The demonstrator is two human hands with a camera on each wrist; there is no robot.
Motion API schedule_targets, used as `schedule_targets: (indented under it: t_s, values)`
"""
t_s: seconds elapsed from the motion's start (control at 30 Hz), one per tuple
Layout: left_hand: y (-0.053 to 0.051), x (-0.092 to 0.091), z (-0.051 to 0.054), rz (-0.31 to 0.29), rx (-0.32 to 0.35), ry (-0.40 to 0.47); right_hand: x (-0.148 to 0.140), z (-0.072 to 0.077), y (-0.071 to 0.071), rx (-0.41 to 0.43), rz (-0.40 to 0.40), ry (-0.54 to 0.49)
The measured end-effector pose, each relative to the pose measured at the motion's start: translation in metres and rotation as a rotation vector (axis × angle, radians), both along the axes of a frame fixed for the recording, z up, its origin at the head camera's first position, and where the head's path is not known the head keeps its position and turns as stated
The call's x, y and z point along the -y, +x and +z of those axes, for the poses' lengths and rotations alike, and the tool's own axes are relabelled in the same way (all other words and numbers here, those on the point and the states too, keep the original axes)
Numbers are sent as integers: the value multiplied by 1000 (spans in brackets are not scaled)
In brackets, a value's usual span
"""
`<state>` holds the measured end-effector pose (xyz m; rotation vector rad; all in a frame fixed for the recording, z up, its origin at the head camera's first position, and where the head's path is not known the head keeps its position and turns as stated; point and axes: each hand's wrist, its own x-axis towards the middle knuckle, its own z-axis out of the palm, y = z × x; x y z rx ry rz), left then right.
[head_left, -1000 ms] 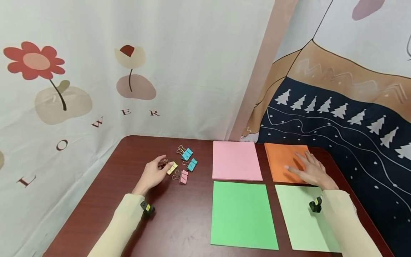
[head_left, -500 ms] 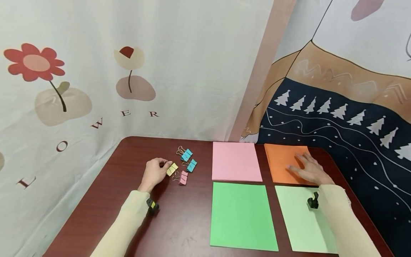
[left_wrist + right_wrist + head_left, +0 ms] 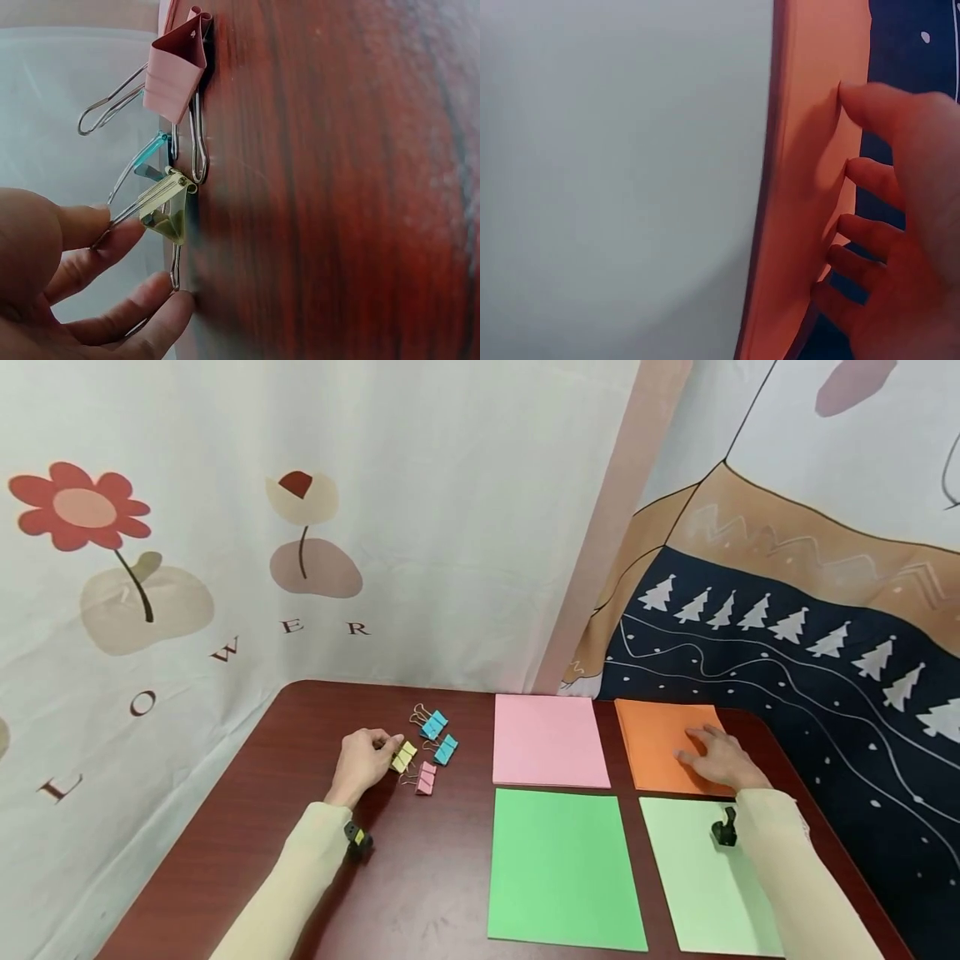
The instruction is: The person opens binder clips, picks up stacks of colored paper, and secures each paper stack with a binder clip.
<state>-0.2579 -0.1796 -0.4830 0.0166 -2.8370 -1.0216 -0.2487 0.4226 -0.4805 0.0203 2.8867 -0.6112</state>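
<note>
My left hand [image 3: 363, 764] pinches a wire handle of the yellow binder clip [image 3: 166, 204] between thumb and forefinger; the clip sits low at the table surface. A pink binder clip [image 3: 425, 778] stands just beside it, and two blue binder clips [image 3: 446, 750] lie a little farther off. On the right, the fingertips of my right hand [image 3: 723, 758] touch the stack of orange paper [image 3: 652, 743]. The right wrist view shows thumb and fingers spread and slightly bent against that orange sheet [image 3: 821, 45], holding nothing.
Pink paper [image 3: 551, 739] lies left of the orange stack. Bright green paper [image 3: 562, 868] and pale green paper [image 3: 690, 877] lie nearer. All are on a dark red-brown table [image 3: 420, 868], with a printed curtain [image 3: 450, 527] behind its far edge.
My left hand has closed its thumb and forefinger on the yellow clip's handle. My right hand has drawn slightly back, its fingers more bent on the orange paper.
</note>
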Motion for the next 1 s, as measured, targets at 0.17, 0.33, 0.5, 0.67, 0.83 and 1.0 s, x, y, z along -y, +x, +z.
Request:
schedule_targets:
  t_s: [0.17, 0.33, 0.5, 0.67, 0.83, 1.0]
  values:
    - [0, -1, 2, 4, -20, 18, 1, 2, -5, -40, -15, 35]
    - [0, -2, 4, 18, -35, 43, 2, 3, -9, -62, -67, 41]
    - [0, 1, 6, 47, 0, 85, 3, 3, -10, -95, -114, 23]
    - [1, 2, 7, 69, 44, 118, 3, 4, -10, -116, -147, -7]
    - [2, 2, 8, 91, 197, 311, 6, 8, -11, -63, -234, 10]
    - [1, 5, 12, 106, 323, 546, 6, 16, -14, 60, -395, 85]
